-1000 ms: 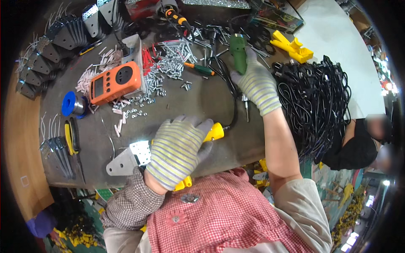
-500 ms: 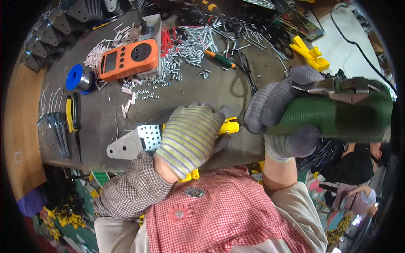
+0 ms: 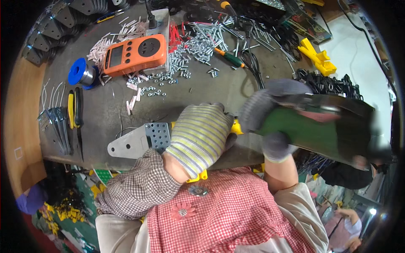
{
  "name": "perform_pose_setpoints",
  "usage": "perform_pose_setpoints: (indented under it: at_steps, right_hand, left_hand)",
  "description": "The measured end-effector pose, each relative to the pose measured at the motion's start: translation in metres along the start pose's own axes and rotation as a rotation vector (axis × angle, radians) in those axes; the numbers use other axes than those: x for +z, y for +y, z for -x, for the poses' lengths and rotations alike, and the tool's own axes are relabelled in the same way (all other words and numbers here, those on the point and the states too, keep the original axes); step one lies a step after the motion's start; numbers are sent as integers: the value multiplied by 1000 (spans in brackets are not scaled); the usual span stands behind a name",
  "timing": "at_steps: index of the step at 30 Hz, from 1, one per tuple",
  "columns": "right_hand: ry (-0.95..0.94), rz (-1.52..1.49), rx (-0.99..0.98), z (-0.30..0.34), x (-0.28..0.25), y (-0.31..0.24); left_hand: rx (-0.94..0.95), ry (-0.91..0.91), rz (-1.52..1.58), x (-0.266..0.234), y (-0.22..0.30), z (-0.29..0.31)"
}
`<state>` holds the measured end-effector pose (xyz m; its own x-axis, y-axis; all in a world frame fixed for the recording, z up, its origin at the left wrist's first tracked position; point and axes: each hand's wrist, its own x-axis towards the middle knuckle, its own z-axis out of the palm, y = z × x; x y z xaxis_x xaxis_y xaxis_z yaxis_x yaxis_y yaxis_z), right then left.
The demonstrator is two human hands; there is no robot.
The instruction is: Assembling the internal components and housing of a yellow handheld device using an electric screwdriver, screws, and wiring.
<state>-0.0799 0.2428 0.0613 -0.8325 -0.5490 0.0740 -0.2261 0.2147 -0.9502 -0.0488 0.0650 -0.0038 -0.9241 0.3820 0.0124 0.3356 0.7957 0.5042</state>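
Observation:
My left hand (image 3: 201, 133), in a yellow-and-grey striped glove, is closed over a yellow plastic part (image 3: 237, 127); most of it is hidden under the palm. From the hand's left side sticks out a grey metal bracket (image 3: 126, 145) with a perforated plate (image 3: 158, 137). My right hand (image 3: 270, 109), in a grey glove, is wrapped round the front of a bulky green power tool (image 3: 312, 128), blurred by motion. The tool's front end points toward the yellow part. Whether they touch is hidden by the fingers.
An orange meter (image 3: 135, 55), a blue solder spool (image 3: 83, 74), yellow-black pliers (image 3: 74, 107) and a green-orange screwdriver (image 3: 229, 57) lie on the bench. Screws (image 3: 206, 40) and nuts (image 3: 152, 90) are strewn behind. A yellow plastic piece (image 3: 317, 57) sits far right. Other people are at right.
The green tool's rear end has swung lower and the tool has rolled in my right hand. My left hand still grips the yellow part; the whole view has shifted slightly.

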Motion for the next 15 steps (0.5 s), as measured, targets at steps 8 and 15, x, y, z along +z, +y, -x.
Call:
perform_pose_setpoints:
  at_steps: [8, 15]
  right_hand:
    - [174, -774, -382, -7, 9, 37]
    - [101, -723, -342, -12, 2, 44]
  left_hand:
    - [-9, 42, 37, 9, -4, 8]
    - [-17, 21, 48, 3, 0, 7]
